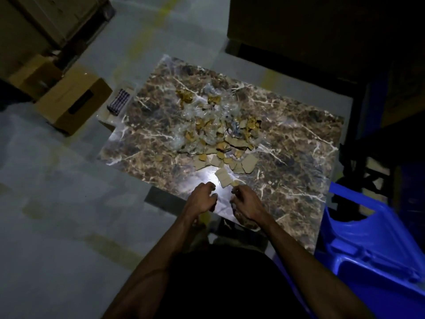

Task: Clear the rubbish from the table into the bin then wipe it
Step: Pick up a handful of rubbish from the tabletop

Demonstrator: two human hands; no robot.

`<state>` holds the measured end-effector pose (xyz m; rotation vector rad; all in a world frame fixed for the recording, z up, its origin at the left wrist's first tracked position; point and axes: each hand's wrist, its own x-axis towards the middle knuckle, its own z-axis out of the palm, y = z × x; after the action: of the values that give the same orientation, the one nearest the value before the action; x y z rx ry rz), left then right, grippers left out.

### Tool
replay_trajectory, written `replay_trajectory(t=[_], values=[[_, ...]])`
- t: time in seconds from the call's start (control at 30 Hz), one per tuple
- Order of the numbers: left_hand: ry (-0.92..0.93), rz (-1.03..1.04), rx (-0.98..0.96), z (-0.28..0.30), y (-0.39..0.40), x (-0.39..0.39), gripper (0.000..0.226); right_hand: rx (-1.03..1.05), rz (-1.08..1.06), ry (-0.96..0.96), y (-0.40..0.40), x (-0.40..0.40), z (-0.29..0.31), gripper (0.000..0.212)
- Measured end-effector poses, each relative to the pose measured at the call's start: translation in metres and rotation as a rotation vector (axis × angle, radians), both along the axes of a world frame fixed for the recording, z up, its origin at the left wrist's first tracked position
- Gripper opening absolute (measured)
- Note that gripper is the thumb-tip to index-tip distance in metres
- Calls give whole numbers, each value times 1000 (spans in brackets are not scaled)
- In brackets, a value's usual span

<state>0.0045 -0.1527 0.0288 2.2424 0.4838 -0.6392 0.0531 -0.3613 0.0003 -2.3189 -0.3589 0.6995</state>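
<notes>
A dark marble-patterned table (287, 157) carries a heap of rubbish (218, 132): torn cardboard scraps, yellow bits and crumpled clear plastic. Both my hands hover over the table's near edge. My left hand (201, 200) has its fingers curled and nothing visible in it. My right hand (246, 202) pinches a pale cardboard piece (223, 178) at its near corner, just in front of the heap. A blue plastic bin (372, 245) stands to the right of the table.
A cardboard box (73, 104) sits on the floor to the left, with a striped item (119, 103) by the table's far left corner. Dark furniture (322, 24) stands beyond the table. The light is dim, with one bright glare spot near my hands.
</notes>
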Motion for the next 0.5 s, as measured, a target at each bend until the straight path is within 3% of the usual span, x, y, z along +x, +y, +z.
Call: replay_trajectory(t=[0.13, 0.3, 0.37, 0.5], values=[[99, -55, -98, -15, 19, 39, 44, -51, 15, -27, 16, 19, -12, 40], [-29, -195, -181, -34, 27, 86, 59, -17, -104, -34, 46, 49, -2, 28], [-76, -116, -201, -38, 31, 99, 48, 14, -217, -87, 47, 63, 7, 15], [-295, 191, -56, -40, 37, 93, 41, -25, -488, -250, 35, 91, 16, 31]])
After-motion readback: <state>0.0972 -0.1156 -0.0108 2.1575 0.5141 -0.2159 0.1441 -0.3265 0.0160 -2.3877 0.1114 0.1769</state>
